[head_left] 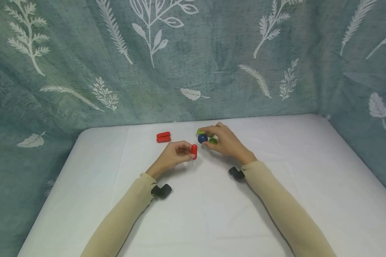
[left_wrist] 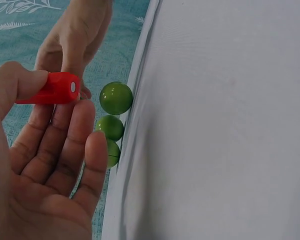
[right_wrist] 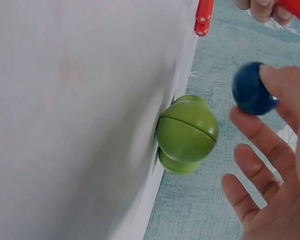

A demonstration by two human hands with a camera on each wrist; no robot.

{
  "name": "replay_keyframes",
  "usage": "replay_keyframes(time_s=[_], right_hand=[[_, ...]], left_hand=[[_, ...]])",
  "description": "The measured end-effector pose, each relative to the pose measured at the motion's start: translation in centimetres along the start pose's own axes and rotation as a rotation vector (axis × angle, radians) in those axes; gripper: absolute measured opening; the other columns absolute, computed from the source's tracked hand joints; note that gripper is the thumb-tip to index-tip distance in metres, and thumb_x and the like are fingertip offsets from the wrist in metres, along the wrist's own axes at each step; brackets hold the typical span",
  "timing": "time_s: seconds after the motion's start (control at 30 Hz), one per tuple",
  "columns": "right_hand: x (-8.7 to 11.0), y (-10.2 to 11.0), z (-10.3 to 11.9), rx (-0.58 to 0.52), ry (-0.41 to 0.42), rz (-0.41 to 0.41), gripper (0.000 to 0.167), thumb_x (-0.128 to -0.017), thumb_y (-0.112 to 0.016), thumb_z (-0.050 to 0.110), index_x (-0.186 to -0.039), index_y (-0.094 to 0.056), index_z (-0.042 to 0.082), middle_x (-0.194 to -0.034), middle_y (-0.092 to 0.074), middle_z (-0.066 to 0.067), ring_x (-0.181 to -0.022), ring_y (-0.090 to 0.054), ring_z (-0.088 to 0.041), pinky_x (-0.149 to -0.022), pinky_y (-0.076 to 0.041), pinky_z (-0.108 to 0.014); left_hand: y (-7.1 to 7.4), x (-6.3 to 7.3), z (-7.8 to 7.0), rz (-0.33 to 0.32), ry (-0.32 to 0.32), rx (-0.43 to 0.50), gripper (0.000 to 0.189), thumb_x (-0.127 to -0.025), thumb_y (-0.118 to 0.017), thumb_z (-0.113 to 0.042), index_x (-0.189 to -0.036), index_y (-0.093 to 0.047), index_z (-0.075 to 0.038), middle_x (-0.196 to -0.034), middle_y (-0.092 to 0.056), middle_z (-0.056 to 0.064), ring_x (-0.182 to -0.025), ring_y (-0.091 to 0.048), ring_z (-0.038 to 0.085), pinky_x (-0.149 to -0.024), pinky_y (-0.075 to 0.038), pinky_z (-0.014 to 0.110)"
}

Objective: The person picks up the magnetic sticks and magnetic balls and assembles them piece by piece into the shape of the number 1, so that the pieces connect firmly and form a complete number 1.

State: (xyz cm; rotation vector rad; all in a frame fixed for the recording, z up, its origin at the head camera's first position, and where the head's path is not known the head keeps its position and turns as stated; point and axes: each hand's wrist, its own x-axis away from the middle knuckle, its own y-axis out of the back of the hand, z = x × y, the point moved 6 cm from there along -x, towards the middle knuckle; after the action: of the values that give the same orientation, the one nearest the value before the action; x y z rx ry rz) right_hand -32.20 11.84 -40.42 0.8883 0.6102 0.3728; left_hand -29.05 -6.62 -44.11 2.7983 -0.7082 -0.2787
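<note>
My left hand [head_left: 174,155] pinches a red rounded rod [head_left: 194,152] between thumb and fingers and holds it upright. In the left wrist view a small silvery disc shows in the end of this rod [left_wrist: 60,88]. To the right of it, my right hand [head_left: 225,140] pinches a glossy dark blue ball [head_left: 202,139] with thumb and fingertips, its other fingers spread in the right wrist view. Green balls [right_wrist: 187,131] with a seam line sit on the table beside and behind the right hand, partly covered by it in the head view.
Two more red rods [head_left: 163,137] lie side by side on the white table [head_left: 193,214], beyond the left hand. A green leaf-patterned cloth [head_left: 193,71] hangs behind the table's back edge. A black wrist-worn device [head_left: 161,191] juts out from the left sleeve, another [head_left: 236,174] from the right.
</note>
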Motion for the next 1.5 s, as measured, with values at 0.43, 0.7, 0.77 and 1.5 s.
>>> replay_keyframes(time_s=[0.43,0.7,0.77,1.5], right_hand=[[0.8,2.9,1.6,-0.154,0.061,-0.113,0.035,-0.087,-0.075,0.020,-0.121,-0.067,0.016,-0.116,-0.069,0.000,-0.100,-0.054,-0.021,-0.089,-0.045,-0.040],[0.4,3.8,2.7,-0.194,0.095,-0.100,0.034,-0.086,-0.076,0.019,-0.119,-0.068,0.016,-0.116,-0.069,0.000,-0.100,-0.053,-0.024,-0.088,-0.045,-0.036],[0.3,3.8,3.0,-0.209,0.101,-0.084,0.034,-0.086,-0.077,0.019,-0.119,-0.068,0.015,-0.118,-0.069,0.000,-0.101,-0.053,-0.027,-0.089,-0.045,-0.036],[0.6,3.5,3.5,-0.220,0.128,-0.037,0.036,-0.083,-0.079,0.012,-0.117,-0.068,0.015,-0.116,-0.070,0.000,-0.093,-0.049,-0.016,-0.084,-0.045,-0.034]], left_hand=[[-0.8,-0.7,0.6,-0.014,0.008,-0.044,0.021,-0.087,-0.073,-0.009,-0.106,-0.069,-0.003,-0.098,-0.071,0.010,-0.087,-0.065,0.015,-0.083,-0.053,0.025],[-0.8,-1.4,0.3,-0.018,0.007,-0.053,0.022,-0.086,-0.073,-0.009,-0.107,-0.070,-0.001,-0.099,-0.071,0.013,-0.088,-0.066,0.020,-0.083,-0.053,0.026],[-0.8,-1.5,0.2,-0.017,0.015,-0.054,0.023,-0.087,-0.072,-0.008,-0.108,-0.070,0.000,-0.100,-0.071,0.015,-0.089,-0.066,0.021,-0.084,-0.053,0.027],[-1.4,-1.8,-1.0,-0.040,-0.017,-0.049,0.021,-0.089,-0.071,-0.007,-0.107,-0.069,0.002,-0.103,-0.070,0.017,-0.090,-0.066,0.022,-0.087,-0.053,0.041]])
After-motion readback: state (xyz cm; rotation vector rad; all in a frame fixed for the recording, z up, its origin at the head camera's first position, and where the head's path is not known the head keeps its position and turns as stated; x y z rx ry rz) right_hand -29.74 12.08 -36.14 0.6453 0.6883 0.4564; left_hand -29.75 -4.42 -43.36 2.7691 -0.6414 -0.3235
